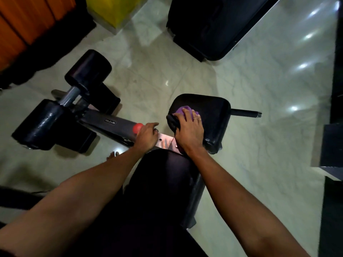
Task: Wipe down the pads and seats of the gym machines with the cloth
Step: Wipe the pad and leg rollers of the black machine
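Head view, angled down along a black seat (167,175) toward a pale tiled floor (259,145). Found the right hand (188,129) on a small black pad (215,117) just beyond the seat's far end, fingers curved over a bunched purple cloth (182,110) and holding it against the pad's left part, thumb down at the pad's near-left edge. Noted a ring on one finger of that hand. Saw only the cloth's far side poking out past the fingertips. Found the left hand (146,135) resting on the machine's metal frame (109,123), just beside a red knob (137,127), fingers loosely bent and the forefinger stretched toward the small pad; could not judge that hand as gripping or merely resting. Saw two black roller pads (89,69) on a grey crossbar at the frame's far-left end, well apart from the cloth. Noted a black handle bar (245,113) sticking out from the small pad's right side. Spotted another large black cushion (213,28) at the top, a yellow block (111,8) left of it, and orange panels (22,21) in the top-left corner. Glimpsed toes of a bare foot (112,155) on the floor below the left wrist.
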Demonstrator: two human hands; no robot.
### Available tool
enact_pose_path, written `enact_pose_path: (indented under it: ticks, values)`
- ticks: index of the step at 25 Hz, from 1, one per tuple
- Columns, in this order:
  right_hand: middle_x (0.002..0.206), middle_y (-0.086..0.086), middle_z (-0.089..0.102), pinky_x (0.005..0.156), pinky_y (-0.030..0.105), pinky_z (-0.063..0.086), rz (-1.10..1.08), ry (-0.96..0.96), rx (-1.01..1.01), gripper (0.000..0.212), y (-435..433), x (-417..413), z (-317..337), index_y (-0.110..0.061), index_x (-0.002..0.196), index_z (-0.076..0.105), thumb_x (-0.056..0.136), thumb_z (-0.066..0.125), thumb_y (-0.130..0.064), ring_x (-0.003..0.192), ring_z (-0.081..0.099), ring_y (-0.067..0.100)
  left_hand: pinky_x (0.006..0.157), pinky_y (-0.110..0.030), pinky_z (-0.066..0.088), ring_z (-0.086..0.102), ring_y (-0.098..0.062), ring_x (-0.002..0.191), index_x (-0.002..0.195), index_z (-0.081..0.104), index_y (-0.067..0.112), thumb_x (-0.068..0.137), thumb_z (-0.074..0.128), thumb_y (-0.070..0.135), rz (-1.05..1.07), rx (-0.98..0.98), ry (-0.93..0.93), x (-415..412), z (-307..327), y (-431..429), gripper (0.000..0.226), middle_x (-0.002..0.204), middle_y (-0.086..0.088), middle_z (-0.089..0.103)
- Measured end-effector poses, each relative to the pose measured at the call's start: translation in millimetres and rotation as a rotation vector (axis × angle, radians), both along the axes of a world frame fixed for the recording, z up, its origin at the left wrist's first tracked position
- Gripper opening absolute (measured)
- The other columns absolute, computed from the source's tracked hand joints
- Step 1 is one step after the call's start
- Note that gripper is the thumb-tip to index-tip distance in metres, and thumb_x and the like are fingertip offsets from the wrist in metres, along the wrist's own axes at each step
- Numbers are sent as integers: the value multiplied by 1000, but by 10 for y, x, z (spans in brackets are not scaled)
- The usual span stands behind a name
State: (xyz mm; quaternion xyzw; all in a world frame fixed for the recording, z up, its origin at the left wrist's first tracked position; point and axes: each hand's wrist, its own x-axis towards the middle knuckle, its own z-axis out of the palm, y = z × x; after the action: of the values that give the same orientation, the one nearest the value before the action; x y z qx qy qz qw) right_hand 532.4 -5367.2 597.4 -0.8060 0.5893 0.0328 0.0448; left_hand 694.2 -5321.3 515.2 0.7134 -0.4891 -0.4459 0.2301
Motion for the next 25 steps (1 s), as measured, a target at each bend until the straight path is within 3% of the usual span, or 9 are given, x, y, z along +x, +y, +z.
enact_pose_path:
  ticks: [5, 8, 12, 16, 19, 22, 25]
  values:
    - [163, 9, 31, 125, 57, 10, -80, 134, 29, 69, -95, -185, -273, -33, 149, 41, 84, 59, -49, 153, 17, 40, 108, -46, 41, 50, -36, 129, 147, 46, 17, 100, 49, 17, -121, 28, 35, -139, -234, -503, 47, 142, -16, 53]
    - [163, 12, 31, 124, 60, 9, -66, 175, 80, 66, -296, -18, -421, -32, 150, 45, 88, 57, -52, 153, 16, 42, 101, -48, 45, 54, -39, 123, 150, 41, 19, 99, 42, 30, -130, 57, 104, -204, -334, -697, 53, 138, -20, 54]
    - [166, 8, 27, 124, 58, 1, -44, 199, 197, 61, -783, 172, -518, -35, 150, 45, 92, 58, -49, 155, 12, 38, 106, -46, 42, 52, -38, 128, 154, 34, 11, 91, 19, 59, -58, 95, 222, -339, -572, -831, 80, 143, -22, 51]
    - [166, 4, 26, 125, 55, 0, -127, 225, 174, 58, -1248, -70, -264, -36, 150, 43, 94, 57, -42, 155, 13, 34, 113, -41, 37, 48, -32, 134, 153, 34, 9, 97, 27, 43, -6, 98, 326, -433, -536, -1041, 67, 148, -18, 48]
    - [163, 8, 33, 125, 55, 7, -176, 198, 67, 59, -931, -258, -74, -35, 148, 47, 90, 60, -37, 154, 17, 35, 119, -36, 30, 40, -27, 143, 155, 29, 9, 97, 24, 41, 69, 60, 393, -515, -500, -1190, 67, 156, -14, 40]
    - [158, 11, 41, 125, 56, 10, -109, 188, 80, 58, -526, -91, -215, -29, 144, 54, 87, 59, -36, 152, 24, 38, 115, -36, 36, 45, -23, 139, 155, 31, 15, 98, 23, 48, 179, 61, 462, -636, -554, -1244, 66, 155, -8, 42]
    - [155, 10, 46, 125, 57, 12, -41, 147, 112, 52, -783, 83, -434, -27, 139, 58, 88, 60, -32, 150, 25, 39, 113, -38, 39, 51, -22, 134, 152, 35, 22, 103, 34, 41, 255, 86, 507, -699, -608, -1232, 53, 150, -3, 49]
